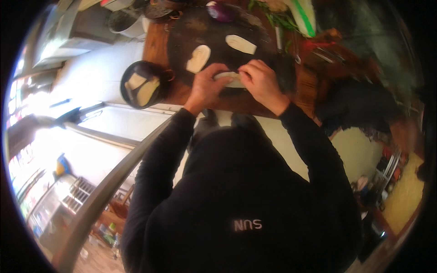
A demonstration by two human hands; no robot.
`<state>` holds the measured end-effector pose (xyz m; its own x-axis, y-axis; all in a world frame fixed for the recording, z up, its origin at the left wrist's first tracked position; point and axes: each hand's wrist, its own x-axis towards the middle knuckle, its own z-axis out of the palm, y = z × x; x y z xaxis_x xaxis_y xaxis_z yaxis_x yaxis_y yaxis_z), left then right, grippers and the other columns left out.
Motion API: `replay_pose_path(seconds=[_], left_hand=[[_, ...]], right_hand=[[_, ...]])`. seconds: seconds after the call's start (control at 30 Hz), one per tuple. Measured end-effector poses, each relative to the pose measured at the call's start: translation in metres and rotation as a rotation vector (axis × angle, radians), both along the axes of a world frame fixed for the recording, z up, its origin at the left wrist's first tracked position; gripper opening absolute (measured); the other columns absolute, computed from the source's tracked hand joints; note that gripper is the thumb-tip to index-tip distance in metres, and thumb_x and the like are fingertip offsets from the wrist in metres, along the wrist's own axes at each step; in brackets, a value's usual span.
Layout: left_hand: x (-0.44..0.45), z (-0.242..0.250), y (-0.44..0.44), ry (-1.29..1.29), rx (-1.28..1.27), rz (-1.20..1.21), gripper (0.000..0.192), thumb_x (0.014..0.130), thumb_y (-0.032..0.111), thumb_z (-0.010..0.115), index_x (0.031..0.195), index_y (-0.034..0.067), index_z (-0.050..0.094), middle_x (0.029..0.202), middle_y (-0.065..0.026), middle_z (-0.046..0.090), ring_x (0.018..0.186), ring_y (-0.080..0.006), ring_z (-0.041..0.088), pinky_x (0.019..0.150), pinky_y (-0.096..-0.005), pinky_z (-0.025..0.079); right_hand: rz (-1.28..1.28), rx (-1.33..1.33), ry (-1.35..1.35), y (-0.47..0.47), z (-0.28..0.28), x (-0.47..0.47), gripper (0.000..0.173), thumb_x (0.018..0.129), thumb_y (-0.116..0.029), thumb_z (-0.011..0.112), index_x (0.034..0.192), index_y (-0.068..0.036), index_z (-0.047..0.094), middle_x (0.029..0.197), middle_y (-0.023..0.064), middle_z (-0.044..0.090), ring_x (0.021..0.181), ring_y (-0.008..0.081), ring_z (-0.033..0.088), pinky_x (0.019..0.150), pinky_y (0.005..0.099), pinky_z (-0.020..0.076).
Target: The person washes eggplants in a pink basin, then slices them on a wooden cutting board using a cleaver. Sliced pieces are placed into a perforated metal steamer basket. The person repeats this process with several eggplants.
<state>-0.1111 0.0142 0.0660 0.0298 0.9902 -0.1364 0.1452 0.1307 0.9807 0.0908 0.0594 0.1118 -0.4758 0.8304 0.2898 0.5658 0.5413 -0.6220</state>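
A pale eggplant slice (234, 82) is held between my two hands at the near edge of a dark round cutting board (222, 51). My left hand (209, 82) grips its left end, thumb on the near side. At the other end, the fingers of my right hand (259, 78) pinch it along the top edge. The slice looks bent or curled, though the fingers partly cover it. Flat on the board beyond lie two more slices, a left one (198, 58) and a right one (241, 44). A purple eggplant (221, 12) rests at the far edge.
A dark bowl (124, 90) with pale pieces inside stands left of the board. Leafy greens (278, 18) and a white-and-green item (303, 17) lie at the far right. Pots (158, 13) stand at the far left. Another person's dark sleeve (358, 102) appears at right.
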Motion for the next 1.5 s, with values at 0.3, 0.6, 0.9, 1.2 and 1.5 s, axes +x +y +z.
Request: replay_pose_path(seconds=[0.3, 0.6, 0.9, 1.2, 1.5], left_hand=[[-0.075, 0.068, -0.038, 0.286, 0.236, 0.27, 0.026, 0.083, 0.008, 0.08, 0.107, 0.003, 0.071, 0.099, -0.011, 0.07, 0.084, -0.0224, 0.069, 0.074, -0.0328, 0.056], [-0.226, 0.045, -0.043, 1.058, 0.506, 0.536, 0.022, 0.085, 0.004, 0.074, 0.105, 0.011, 0.074, 0.101, -0.0091, 0.063, 0.092, -0.0295, 0.064, 0.078, -0.0389, 0.055], [-0.217, 0.008, -0.053, 1.127, 0.375, 0.384, 0.037, 0.078, 0.016, 0.081, 0.115, 0.014, 0.075, 0.122, -0.0094, 0.063, 0.109, -0.0331, 0.06, 0.093, -0.0434, 0.053], [-0.234, -0.01, -0.046, 0.948, 0.261, 0.38, 0.05, 0.085, 0.024, 0.079, 0.129, 0.004, 0.067, 0.136, -0.0179, 0.061, 0.123, -0.0396, 0.058, 0.105, -0.0473, 0.047], [-0.235, -0.023, -0.048, 0.944, 0.239, 0.381, 0.052, 0.093, 0.027, 0.073, 0.139, 0.006, 0.06, 0.145, -0.02, 0.056, 0.134, -0.0403, 0.053, 0.111, -0.0469, 0.045]], right_hand=[[0.047, -0.294, 0.077, -0.019, 0.0, -0.015, 0.015, 0.091, -0.009, 0.07, 0.105, -0.002, 0.072, 0.099, 0.0121, 0.07, 0.093, 0.0321, 0.067, 0.079, 0.0396, 0.0542], [0.169, -0.259, 0.008, -0.023, -0.023, -0.033, 0.015, 0.091, -0.006, 0.07, 0.105, -0.002, 0.072, 0.1, 0.0115, 0.071, 0.093, 0.0308, 0.067, 0.079, 0.0384, 0.0549], [0.13, -0.261, -0.035, -0.035, -0.032, -0.028, 0.014, 0.089, -0.006, 0.071, 0.102, -0.004, 0.072, 0.1, 0.0113, 0.071, 0.096, 0.034, 0.066, 0.083, 0.0412, 0.0546], [0.078, -0.311, -0.047, -0.046, -0.034, -0.022, 0.014, 0.09, -0.009, 0.07, 0.102, -0.003, 0.072, 0.101, 0.011, 0.072, 0.097, 0.0341, 0.066, 0.084, 0.0423, 0.0545], [-0.092, 0.099, -0.229, 0.053, -0.057, -0.011, 0.028, 0.089, -0.017, 0.072, 0.115, -0.009, 0.069, 0.113, 0.0123, 0.067, 0.107, 0.0369, 0.061, 0.089, 0.046, 0.0541]])
